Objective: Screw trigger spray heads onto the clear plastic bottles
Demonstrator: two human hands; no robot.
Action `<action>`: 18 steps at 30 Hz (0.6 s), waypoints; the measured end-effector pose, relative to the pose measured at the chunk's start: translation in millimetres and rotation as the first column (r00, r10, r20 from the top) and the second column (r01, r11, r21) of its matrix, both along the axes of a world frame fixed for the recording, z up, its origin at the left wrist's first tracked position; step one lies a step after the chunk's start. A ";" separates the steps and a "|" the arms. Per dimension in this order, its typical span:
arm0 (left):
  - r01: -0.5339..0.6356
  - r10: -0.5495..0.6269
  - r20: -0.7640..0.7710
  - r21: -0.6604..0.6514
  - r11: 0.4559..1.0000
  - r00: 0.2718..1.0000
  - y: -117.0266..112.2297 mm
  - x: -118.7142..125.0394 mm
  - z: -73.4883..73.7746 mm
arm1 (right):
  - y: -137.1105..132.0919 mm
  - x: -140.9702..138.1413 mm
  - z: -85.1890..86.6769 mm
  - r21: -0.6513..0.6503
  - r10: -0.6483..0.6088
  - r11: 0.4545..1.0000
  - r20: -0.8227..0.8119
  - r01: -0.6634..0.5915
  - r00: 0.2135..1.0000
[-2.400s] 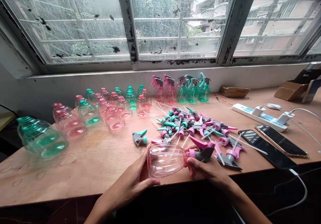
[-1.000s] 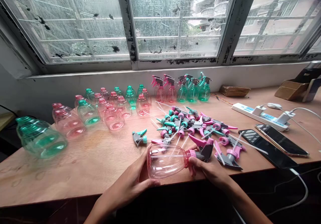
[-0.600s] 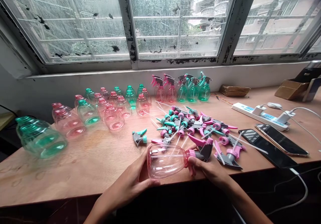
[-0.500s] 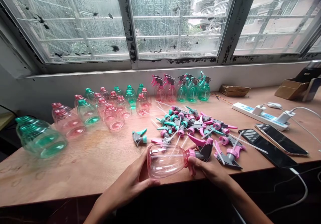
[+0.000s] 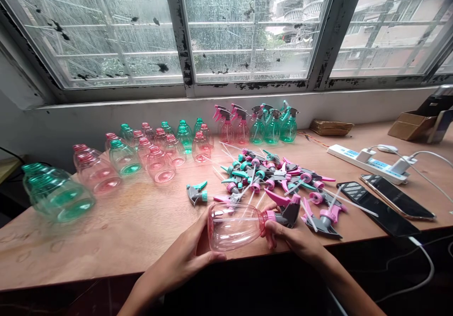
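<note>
A clear pink spray bottle (image 5: 233, 228) lies sideways between my hands above the table's front edge, its base to the left. My left hand (image 5: 198, 245) grips the base end, thumb underneath and its other fingers partly hidden behind the bottle. At the neck, my right hand (image 5: 288, 235) pinches the pink collar of the grey and pink trigger sprayer (image 5: 286, 209). The sprayer sits on the bottle's mouth, and its straw shows through the clear wall. Just beyond lies a pile of loose trigger sprayers (image 5: 269, 172) in pink, green and grey. One green and grey sprayer (image 5: 196, 194) lies apart, left of the pile.
Several open pink and green bottles (image 5: 161, 165) stand at the left and back left. Bottles with sprayers (image 5: 272, 129) line the wall. To the right are a power strip (image 5: 368, 162), two phones (image 5: 378, 207) and a cardboard box (image 5: 406, 124).
</note>
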State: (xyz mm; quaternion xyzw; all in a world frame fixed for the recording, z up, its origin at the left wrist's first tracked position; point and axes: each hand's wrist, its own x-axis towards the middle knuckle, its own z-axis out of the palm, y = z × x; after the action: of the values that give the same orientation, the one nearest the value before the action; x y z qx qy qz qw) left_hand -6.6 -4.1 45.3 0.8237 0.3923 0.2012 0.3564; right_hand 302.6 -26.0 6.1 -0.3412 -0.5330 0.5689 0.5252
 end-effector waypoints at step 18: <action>-0.003 0.004 -0.022 0.026 1.000 1.000 2.4 -2.0 -3.7 | -0.7 -2.3 8.7 -0.031 -0.004 1.000 0.030 0.005 1.000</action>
State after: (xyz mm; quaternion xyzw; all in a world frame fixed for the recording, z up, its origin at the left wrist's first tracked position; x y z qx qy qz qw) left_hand -8.7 -1.7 41.6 0.8298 0.3950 0.1978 0.3409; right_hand 300.2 -26.6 14.8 -0.3589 -0.5310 0.5709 0.5132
